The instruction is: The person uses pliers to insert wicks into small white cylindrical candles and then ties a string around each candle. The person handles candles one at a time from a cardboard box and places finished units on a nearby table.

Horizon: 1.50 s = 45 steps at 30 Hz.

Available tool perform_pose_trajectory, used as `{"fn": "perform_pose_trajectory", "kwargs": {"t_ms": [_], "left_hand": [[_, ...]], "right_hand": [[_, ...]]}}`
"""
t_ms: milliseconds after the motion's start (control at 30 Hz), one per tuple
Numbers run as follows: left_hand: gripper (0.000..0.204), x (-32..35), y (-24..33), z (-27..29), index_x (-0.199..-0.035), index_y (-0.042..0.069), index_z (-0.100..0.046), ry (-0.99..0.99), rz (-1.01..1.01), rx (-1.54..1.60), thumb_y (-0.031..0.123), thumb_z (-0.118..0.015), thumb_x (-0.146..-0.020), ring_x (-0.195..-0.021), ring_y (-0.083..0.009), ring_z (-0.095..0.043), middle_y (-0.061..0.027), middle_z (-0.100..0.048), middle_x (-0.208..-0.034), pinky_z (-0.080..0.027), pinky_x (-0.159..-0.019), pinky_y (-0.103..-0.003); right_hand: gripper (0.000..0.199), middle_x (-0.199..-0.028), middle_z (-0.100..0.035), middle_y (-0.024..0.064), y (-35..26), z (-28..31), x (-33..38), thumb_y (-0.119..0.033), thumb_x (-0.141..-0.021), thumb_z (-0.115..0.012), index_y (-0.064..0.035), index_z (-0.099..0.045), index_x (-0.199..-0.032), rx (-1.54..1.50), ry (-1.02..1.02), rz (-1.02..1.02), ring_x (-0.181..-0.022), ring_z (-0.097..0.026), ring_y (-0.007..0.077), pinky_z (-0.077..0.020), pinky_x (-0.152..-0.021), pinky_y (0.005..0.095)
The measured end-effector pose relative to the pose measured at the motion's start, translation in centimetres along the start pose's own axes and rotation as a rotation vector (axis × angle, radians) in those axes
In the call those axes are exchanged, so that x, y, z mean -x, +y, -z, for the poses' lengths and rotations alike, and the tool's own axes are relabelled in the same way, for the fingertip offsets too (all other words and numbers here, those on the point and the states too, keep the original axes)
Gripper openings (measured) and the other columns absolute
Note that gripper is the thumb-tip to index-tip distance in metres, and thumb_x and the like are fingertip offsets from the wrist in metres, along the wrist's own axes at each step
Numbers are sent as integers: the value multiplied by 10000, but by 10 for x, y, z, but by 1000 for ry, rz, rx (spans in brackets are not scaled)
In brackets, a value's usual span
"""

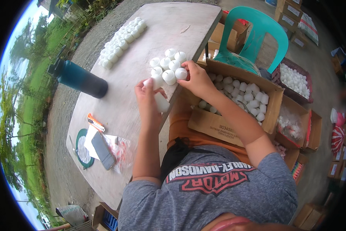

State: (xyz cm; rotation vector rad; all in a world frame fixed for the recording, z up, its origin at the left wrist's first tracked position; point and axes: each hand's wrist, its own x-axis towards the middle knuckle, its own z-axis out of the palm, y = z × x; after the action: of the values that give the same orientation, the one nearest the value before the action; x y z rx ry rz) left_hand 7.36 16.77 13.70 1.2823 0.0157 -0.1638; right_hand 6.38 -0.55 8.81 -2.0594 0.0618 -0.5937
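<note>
A small cluster of white votive candles (168,63), wicks showing on several, stands upright near the table's right edge. My right hand (197,79) pinches the candle (181,73) at the near right corner of this cluster between thumb and fingers. Just left of it, my left hand (148,101) is closed round a white candle (162,102) held low in the palm. Its fingertips also touch another candle (156,81) at the cluster's near edge; whether they grip that one I cannot tell. Farther off on the table, more white candles (123,43) stand in tight rows.
A dark blue bottle (82,79) stands at the table's left. Nearer lie an orange cutter (95,122), a phone (102,150), a plastic bag (121,152) and a green tape roll (80,148). Right, an open cardboard box (271,111) holds loose candles beside a teal chair (275,29).
</note>
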Motion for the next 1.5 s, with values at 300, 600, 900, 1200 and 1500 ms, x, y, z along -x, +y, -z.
{"fn": "perform_pose_trajectory", "kwargs": {"t_ms": [300,600,900,1200,1500], "left_hand": [[342,-24,-21,13,-987,79,-468,269,221,613,374,-300,-950,-649,-133,-512,-15,-507,-819,-474,-582,-319],[485,-6,-46,-4,-1256,48,-372,137,-22,401,447,-333,-982,-1064,-214,-479,-108,-474,-1194,-437,-890,-364],[460,-7,-51,17,-1257,5,-343,186,-431,-133,155,-594,-903,-1115,-175,-499,-124,-493,-1199,-410,-904,-316],[712,-20,-52,31,-1338,-69,-248,121,-527,-1240,164,-647,-796,-1208,-460,-392,-311,-318,-1340,-330,-1015,-460],[957,-24,-42,-2,-1418,-60,-37,-33,-445,-972,173,-689,-757,-1373,-449,-46,-365,-25,-1436,-211,-1094,-441]], "right_hand": [[487,-975,-587,146,12,-23,-15,-76,-733,-700,-41,-440,-1145,-120,61,4,-798,-611,289,-495,-699,364],[423,-990,-571,94,-46,-20,43,-145,-780,-709,-65,-531,-1155,-275,-131,191,-747,-574,147,-488,-655,276],[375,-948,-569,154,-11,16,1,-110,-729,-695,-19,-498,-1034,54,74,65,-799,-587,291,-490,-720,366],[957,-1411,-227,201,13,-10,-9,-287,-630,-830,-101,-256,-1373,131,166,141,-1247,-374,347,-391,-1000,429],[1219,-1473,-34,260,20,-14,-30,-375,-509,-873,-216,-100,-1439,111,-137,81,-1356,-184,419,-292,-1073,479]]}}
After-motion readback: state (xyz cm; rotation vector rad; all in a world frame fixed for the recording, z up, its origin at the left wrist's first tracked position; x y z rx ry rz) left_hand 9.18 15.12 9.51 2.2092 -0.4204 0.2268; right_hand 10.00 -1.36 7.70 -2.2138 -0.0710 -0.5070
